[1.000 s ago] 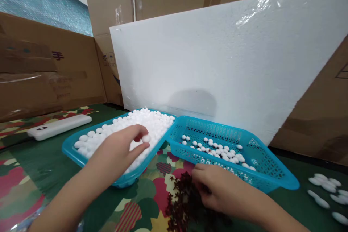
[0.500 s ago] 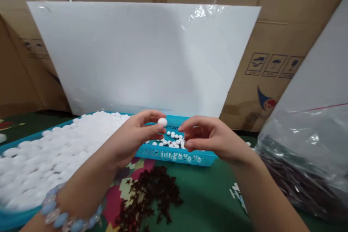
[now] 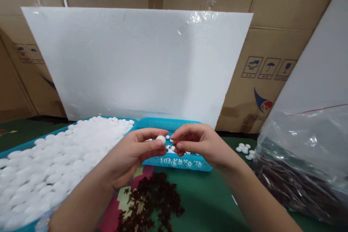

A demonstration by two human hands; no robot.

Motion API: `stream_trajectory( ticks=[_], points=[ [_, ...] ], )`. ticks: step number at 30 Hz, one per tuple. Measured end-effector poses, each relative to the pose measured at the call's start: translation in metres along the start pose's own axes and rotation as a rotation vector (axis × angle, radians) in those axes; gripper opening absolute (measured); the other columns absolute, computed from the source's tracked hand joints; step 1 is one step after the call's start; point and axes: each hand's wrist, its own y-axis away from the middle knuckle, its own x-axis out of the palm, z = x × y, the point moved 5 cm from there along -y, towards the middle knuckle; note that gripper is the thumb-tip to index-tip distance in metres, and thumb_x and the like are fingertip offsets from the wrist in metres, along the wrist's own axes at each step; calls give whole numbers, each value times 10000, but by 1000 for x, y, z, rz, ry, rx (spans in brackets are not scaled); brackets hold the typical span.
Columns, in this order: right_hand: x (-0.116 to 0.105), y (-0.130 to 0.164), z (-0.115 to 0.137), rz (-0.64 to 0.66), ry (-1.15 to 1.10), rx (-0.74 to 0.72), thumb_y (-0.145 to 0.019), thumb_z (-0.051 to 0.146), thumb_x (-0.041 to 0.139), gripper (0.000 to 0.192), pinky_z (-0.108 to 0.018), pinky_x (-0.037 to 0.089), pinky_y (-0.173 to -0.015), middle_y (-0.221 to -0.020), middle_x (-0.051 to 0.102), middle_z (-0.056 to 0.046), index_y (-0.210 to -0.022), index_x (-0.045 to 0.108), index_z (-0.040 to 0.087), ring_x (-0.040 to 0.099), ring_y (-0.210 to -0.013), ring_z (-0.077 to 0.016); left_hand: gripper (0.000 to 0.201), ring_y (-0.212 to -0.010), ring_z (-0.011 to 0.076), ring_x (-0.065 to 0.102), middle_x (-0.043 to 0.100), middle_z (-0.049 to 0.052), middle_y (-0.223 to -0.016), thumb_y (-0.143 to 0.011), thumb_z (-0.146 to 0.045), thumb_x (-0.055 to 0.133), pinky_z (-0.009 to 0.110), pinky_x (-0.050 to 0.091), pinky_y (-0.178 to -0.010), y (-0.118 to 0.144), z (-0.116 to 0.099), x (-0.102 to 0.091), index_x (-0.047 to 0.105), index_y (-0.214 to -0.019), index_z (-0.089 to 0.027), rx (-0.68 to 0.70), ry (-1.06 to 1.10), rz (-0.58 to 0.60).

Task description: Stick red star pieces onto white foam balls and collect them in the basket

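Between the thumb and fingers of my left hand (image 3: pixel 138 146) is a small white ball (image 3: pixel 161 139), held above the near side of a blue perforated basket (image 3: pixel 179 165). Close by on the right, my right hand (image 3: pixel 197 139) has its thumb and fingertips pinched together, almost meeting the ball. A hint of dark red shows by those fingertips, too small to name. Several white balls (image 3: pixel 170 149) lie inside the basket, partly covered by my hands. Below my hands, a heap of dark red star-shaped pieces (image 3: pixel 153 203) spreads over the table.
Many white balls (image 3: pixel 59 163) fill a larger blue tray (image 3: pixel 29 145) at left. To the right are a few loose white pieces (image 3: pixel 246 149) and a clear plastic bag (image 3: pixel 296 177) with dark contents. A white board (image 3: pixel 136 61) leans against cardboard boxes (image 3: pixel 272 43) behind.
My hands have come closer together, the right one shifting left toward the ball. The ball stays in my left hand. The view has tilted slightly, so the scene sits a little lower.
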Motion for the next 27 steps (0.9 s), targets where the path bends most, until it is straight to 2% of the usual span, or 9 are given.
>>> stream_trajectory(
  ticks=[4, 10, 17, 22, 27],
  points=[
    [3, 0, 1, 29, -40, -68, -575, 24, 501, 168, -150, 426, -492, -558, 540, 57, -633, 564, 168, 506, -506, -25, 163, -624, 94, 522, 565, -18, -671, -586, -163, 547, 187, 412, -589, 0, 0, 8, 523, -746, -178, 30, 9, 96],
    [5, 1, 5, 8, -121, -131, -546, 7, 523, 186, -127, 432, -494, -581, 559, 61, -609, 564, 177, 520, -527, -20, 117, -599, 85, 527, 563, -34, -606, -606, -147, 528, 184, 408, -573, 3, -5, 10, 471, -701, -185, 63, 71, 149],
    [8, 3, 9, -6, -118, -165, -540, 50, 563, 159, -133, 451, -528, -593, 561, 57, -612, 560, 192, 530, -566, -32, 33, -555, 54, 505, 554, -60, -573, -593, -169, 546, 129, 407, -523, 7, -9, 9, 533, -607, -195, 134, 28, 166],
    [12, 7, 14, 51, -113, -189, -583, 24, 524, 224, -125, 440, -560, -603, 536, 71, -706, 544, 210, 524, -592, -21, 43, -575, 56, 508, 583, -59, -586, -593, -185, 548, 111, 395, -506, 8, -11, 9, 565, -619, -216, 192, -50, 149],
    [18, 9, 17, 83, -167, -217, -583, -22, 494, 261, -104, 423, -539, -610, 522, 74, -710, 531, 203, 506, -570, -6, 80, -553, 59, 524, 599, -81, -555, -570, -160, 556, 116, 391, -483, 10, -15, 10, 571, -583, -238, 253, -34, 156]
  ],
)
